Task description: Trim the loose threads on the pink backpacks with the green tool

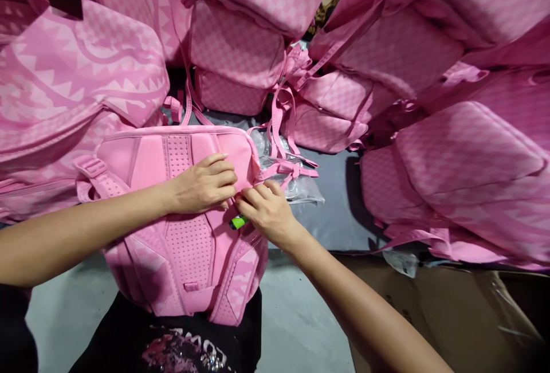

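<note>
A pink backpack (189, 247) rests against my lap and the table edge, its padded, perforated back panel and shoulder straps facing me. My left hand (204, 184) lies across the panel, its fingers curled onto the fabric near the right seam. Just beside it, my right hand (268, 209) is closed around a small bright-green object with a black end (238, 222), which pokes out below the fingers; its kind is hard to make out. The right fingertips touch the bag's side edge, close to a knotted pink strap (292, 171).
Pink checkered backpacks (236, 46) stand across the back, and others (468, 172) lean at the right. A shark-mouth-patterned backpack (86, 63) is at the left. Clear plastic wrapping (305, 192) lies on the grey table surface (330, 212). Brown cardboard (455, 310) is at lower right.
</note>
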{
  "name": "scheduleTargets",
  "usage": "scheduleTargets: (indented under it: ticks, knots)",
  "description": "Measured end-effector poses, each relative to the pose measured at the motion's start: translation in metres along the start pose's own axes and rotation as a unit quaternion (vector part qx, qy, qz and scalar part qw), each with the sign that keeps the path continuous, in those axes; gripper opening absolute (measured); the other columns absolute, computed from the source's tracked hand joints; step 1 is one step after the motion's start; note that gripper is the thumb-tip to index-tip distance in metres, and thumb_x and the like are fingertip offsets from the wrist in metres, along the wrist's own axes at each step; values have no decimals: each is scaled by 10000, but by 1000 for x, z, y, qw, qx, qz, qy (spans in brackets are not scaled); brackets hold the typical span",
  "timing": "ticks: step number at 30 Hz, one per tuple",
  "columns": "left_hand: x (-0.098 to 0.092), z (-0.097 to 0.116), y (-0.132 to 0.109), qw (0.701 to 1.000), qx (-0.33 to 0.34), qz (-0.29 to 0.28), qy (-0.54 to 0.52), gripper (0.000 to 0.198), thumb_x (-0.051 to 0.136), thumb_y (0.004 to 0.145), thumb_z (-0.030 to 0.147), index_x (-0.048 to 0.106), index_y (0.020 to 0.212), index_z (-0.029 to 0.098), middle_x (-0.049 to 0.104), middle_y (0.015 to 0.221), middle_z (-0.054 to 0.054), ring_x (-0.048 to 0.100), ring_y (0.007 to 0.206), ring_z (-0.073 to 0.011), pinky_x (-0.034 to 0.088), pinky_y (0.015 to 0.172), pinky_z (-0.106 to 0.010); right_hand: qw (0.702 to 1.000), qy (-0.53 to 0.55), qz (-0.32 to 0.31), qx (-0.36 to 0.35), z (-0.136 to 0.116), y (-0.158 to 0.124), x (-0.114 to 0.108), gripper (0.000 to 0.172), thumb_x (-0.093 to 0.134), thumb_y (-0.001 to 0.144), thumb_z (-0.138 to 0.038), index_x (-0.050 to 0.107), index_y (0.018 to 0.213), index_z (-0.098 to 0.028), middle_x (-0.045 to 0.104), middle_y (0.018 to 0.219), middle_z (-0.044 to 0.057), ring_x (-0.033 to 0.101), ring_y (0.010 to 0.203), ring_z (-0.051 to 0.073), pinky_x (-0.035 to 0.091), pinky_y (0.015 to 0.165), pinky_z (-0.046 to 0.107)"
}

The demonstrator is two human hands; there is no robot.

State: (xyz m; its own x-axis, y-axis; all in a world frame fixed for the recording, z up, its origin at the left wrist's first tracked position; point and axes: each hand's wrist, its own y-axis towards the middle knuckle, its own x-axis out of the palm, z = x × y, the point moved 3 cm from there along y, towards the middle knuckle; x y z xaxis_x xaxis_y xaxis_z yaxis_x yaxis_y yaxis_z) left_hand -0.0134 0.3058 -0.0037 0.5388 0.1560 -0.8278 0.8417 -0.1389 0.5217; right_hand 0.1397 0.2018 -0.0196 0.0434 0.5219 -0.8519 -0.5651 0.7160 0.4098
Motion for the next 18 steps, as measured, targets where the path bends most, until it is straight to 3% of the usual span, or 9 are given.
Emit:
scheduleTargets:
  ticks: [2,4,6,7,9,10,14,16,18]
  knots:
    - [-13,-18,-1,997,-70,33,21,312,576,925,496,657,1048,220,692,1079,-49,561,1127,-235,338,1134,-456,1000,-9,3,-11,3,-3,-2,249,447,1021,-158,635,873,-227,642,850,5,470,781,177,351,867,382]
    - [-29,-43,-6,970,-230,68,39,423,554,917,559,641,1154,220,700,1091,-58,586,1113,-260,405,1054,-465,999,-25,24,-11,4,-4,-3,242,447,1016,-146,627,886,-241,657,905,-13,496,811,164,343,893,383]
    - [-38,-62,-12,929,-365,36,49,435,511,924,575,663,1127,222,722,998,-56,643,965,-270,482,868,-440,996,-51,67,5,5,5,-5,234,459,1008,-146,620,871,-246,665,924,-29,513,822,154,343,879,374]
    - [-40,-67,-14,915,-399,-5,57,422,494,926,567,678,1090,225,729,950,-58,659,880,-273,488,761,-418,993,-67,93,20,6,14,-5,231,464,1008,-156,617,861,-247,667,927,-33,521,835,153,342,874,372]
    - [-42,-71,-17,903,-416,-71,83,430,481,906,582,691,1037,231,736,885,-67,661,756,-276,449,612,-374,984,-99,136,54,11,43,-4,228,462,1023,-201,615,860,-247,669,943,-28,537,891,162,340,886,376]
    - [-44,-71,-19,898,-422,-74,100,442,477,893,603,692,1021,239,734,853,-65,655,717,-271,436,584,-358,981,-109,143,70,14,61,-3,231,450,1037,-241,618,879,-247,668,971,-17,543,930,172,338,902,385]
    - [-52,-67,-26,911,-400,16,105,500,393,898,650,676,1043,264,707,804,-45,642,738,-250,492,671,-380,989,-81,57,114,29,116,-5,284,391,1065,-302,620,925,-210,635,1021,38,548,969,201,352,918,408]
    - [-53,-59,-26,925,-365,27,105,496,431,912,586,622,1207,236,714,1007,-95,646,931,-288,509,820,-450,985,-32,78,152,31,111,-20,302,388,1067,-343,629,976,-185,622,1059,61,556,1020,217,363,945,426]
    - [-51,-43,-20,947,-301,25,114,516,523,898,507,565,1307,194,647,1240,-152,579,1146,-333,442,993,-527,958,48,164,231,28,83,-39,425,389,1043,-508,623,1094,-156,619,1078,89,576,1054,241,399,937,442]
